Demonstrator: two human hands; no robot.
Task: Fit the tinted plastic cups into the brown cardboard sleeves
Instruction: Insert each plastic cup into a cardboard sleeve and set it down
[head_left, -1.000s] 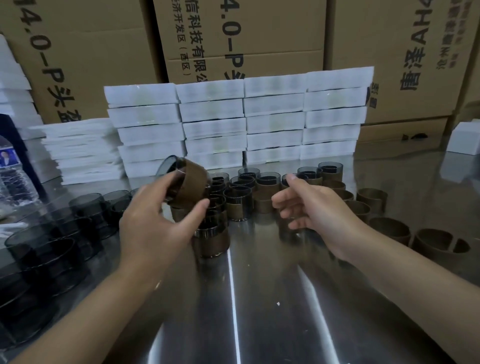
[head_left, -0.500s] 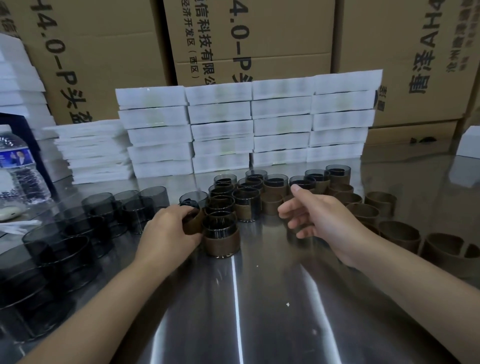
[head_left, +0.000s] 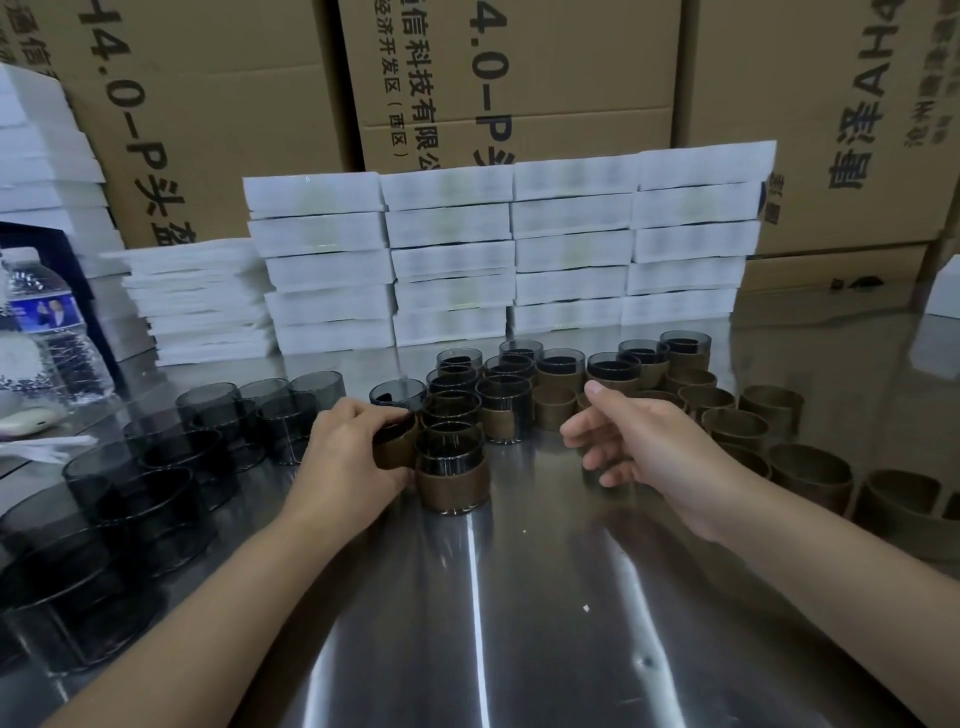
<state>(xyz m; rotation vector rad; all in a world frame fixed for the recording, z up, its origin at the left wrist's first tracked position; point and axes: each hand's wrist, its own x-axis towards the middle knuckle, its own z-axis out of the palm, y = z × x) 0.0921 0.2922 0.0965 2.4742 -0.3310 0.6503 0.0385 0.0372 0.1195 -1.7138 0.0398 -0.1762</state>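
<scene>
Filling upper frame: printed cardboard cartons (head_left: 208, 130). Below them, centre: stacked white boxes (head_left: 571, 249). Steel table (head_left: 519, 623) spans lower frame. Bare tinted cups (head_left: 156, 493) crowd lower left; empty brown sleeves (head_left: 810, 467) line right edge, some hidden behind right hand (head_left: 639, 441). Sleeved cups (head_left: 506, 410) cluster at centre. Water bottle (head_left: 47, 332) at left edge. Left hand (head_left: 348, 457) at centre, fingers curled round sleeved cup (head_left: 397, 415) standing on table, touching neighbouring sleeved cup (head_left: 452, 467). Right hand's fingers loosely bent, holding nothing.
</scene>
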